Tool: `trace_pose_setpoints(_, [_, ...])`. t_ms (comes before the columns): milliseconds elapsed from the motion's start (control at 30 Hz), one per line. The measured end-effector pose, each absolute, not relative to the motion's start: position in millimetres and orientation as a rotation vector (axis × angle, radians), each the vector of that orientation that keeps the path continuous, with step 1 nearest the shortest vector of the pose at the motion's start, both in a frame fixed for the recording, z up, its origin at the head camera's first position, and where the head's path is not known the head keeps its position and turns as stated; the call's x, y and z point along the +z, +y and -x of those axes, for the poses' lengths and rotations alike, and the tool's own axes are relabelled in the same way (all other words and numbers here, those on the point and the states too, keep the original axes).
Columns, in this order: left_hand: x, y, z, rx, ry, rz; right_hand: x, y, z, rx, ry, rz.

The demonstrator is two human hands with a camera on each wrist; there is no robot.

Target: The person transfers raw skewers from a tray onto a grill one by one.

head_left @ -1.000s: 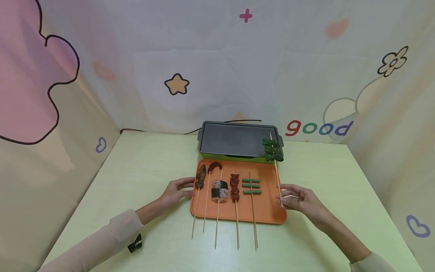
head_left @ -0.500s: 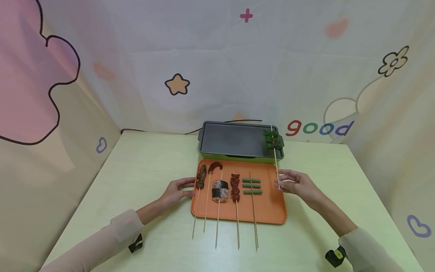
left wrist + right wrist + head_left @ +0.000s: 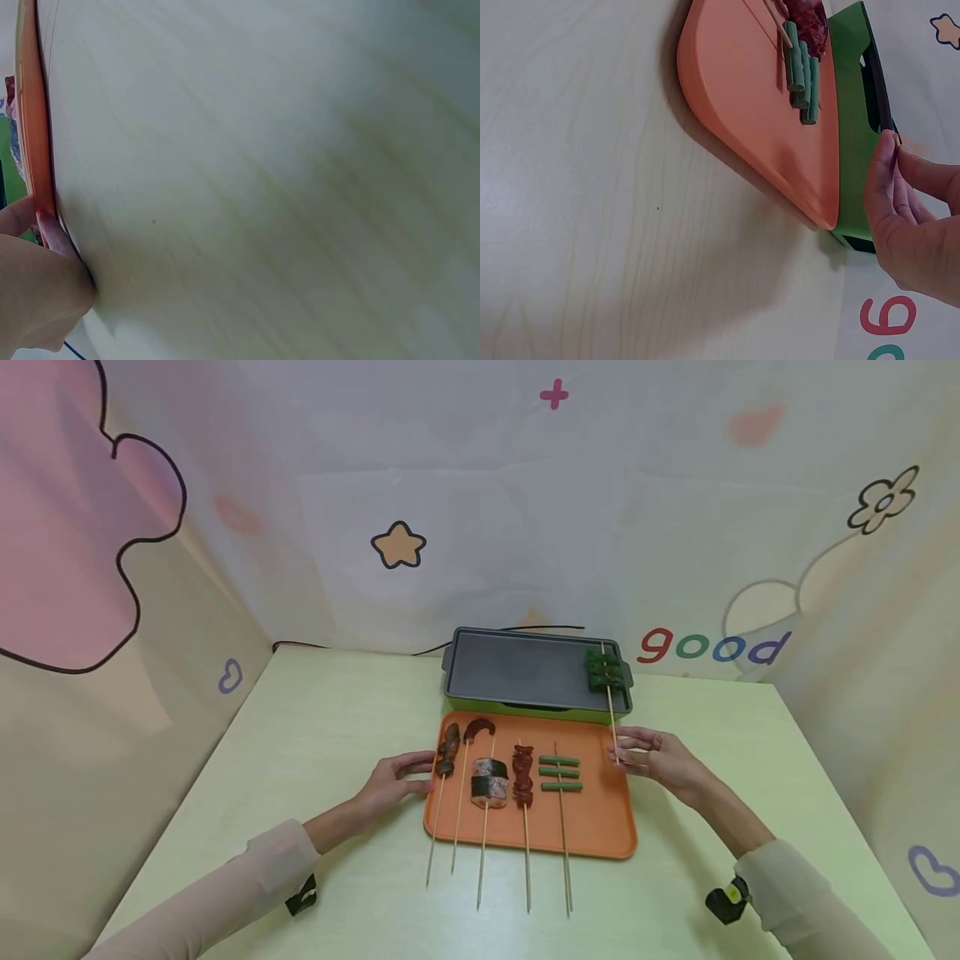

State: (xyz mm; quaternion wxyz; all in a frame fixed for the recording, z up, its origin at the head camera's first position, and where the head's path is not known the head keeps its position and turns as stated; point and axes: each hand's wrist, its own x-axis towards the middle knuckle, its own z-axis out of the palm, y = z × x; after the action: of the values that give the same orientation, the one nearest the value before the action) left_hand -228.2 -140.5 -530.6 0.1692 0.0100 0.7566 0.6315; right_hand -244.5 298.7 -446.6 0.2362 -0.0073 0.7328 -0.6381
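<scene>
In the head view my right hand point(image 3: 660, 762) pinches the lower stick of a skewer of dark green pepper-like pieces point(image 3: 604, 670). Those pieces lie over the right end of the dark plate of a green-sided griddle point(image 3: 525, 668). My left hand point(image 3: 393, 781) holds the left rim of an orange tray point(image 3: 600, 827), thumb and fingers at its edge in the left wrist view. On the tray, left to right, are a skewer of brown pieces point(image 3: 447, 750), one with a curled dark red piece point(image 3: 480, 728), a black-and-white roll skewer point(image 3: 489, 782), a red meat skewer point(image 3: 522, 775) and a green-bean-like skewer point(image 3: 560, 772).
The skewers' bare sticks reach past the tray's front edge over the pale table point(image 3: 315, 718). Right behind the tray stands the griddle, with a printed cloth point(image 3: 480, 527) rising at the back. A black cord point(image 3: 303, 646) runs along the table's rear edge.
My right hand has moved away from me, carrying the green skewer from the griddle's front right edge fully over its plate. The left hand stays at the tray.
</scene>
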Motion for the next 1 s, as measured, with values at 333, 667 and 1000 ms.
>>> trace_pose_setpoints(333, [-532.1,-141.0,228.3,1.790,2.163,-0.063,-448.2,294.7,250.3,-1.757,2.008,0.011])
trace_pose_setpoints(667, [-527.6,-140.0,227.6,1.810,2.168,-0.077,-446.8,298.2,243.8,-1.703,2.043,0.050])
trace_pose_setpoints(1000, [-530.0,-140.7,225.3,1.819,2.146,-0.064,-454.7,302.2,206.6,-1.702,1.975,0.116])
